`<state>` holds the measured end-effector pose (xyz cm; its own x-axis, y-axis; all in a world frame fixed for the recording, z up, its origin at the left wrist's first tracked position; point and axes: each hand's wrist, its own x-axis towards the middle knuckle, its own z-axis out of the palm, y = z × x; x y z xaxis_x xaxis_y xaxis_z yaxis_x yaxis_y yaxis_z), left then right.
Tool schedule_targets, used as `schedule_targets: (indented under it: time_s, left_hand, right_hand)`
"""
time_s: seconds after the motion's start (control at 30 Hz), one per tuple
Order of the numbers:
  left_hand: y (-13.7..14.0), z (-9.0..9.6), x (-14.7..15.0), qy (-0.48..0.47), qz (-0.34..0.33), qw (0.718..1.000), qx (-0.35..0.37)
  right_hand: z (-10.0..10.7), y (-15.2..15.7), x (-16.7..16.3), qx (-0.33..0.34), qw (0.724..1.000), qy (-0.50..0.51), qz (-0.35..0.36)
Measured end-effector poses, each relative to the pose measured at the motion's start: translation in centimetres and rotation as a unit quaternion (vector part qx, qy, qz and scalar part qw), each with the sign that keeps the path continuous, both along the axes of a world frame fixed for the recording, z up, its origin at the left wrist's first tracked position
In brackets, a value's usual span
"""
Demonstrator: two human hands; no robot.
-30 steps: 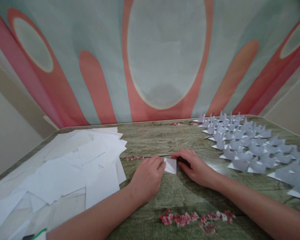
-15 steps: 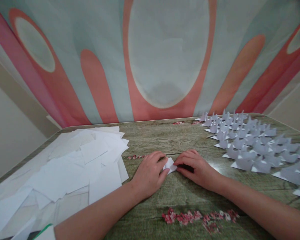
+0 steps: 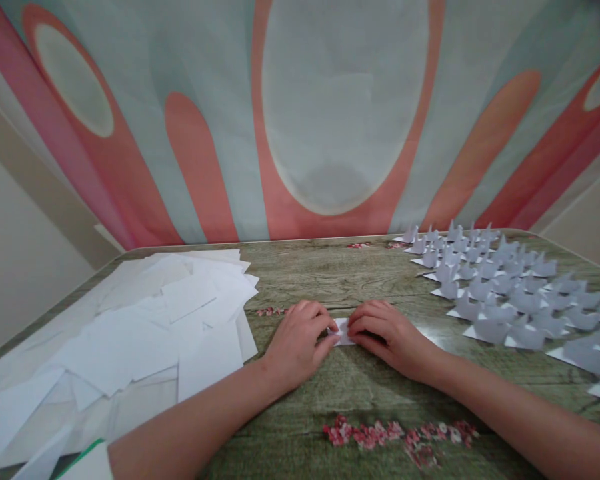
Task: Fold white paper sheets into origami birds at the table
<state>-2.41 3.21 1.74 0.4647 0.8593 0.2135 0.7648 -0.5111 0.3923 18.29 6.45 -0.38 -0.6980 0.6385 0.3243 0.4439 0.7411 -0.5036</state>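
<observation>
Near: pink-and-white blossom pattern (image 3: 377,435) on grey-green wood-grain table (image 3: 300,423). Beyond it, mid-table: small folded white paper (image 3: 343,332) between bare left hand (image 3: 297,340) and bare right hand (image 3: 390,337). Left thumb and fingers pinched paper's left end; right fingers curled, tips touching right end, grip unclear. Left: overlapping loose white paper sheets (image 3: 207,350). Right: rows of white folded-paper birds (image 3: 526,300). Far: coral-and-pale-green patterned backdrop (image 3: 220,220).
</observation>
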Motion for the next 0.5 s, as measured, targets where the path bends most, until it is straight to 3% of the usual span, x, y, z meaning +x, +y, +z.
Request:
schedule_targets:
  time_s: [0.3,0.5]
  left_hand:
    - [0.53,-0.26,-0.38,-0.017,0.026,0.999,-0.033]
    - [0.65,-0.11,-0.52,-0.017,0.03,0.998,-0.056]
  right_hand:
    - [-0.14,0.72,-0.27,-0.116,0.991,0.058,-0.019]
    - [-0.5,0.91,-0.74,-0.12,0.989,0.063,-0.054]
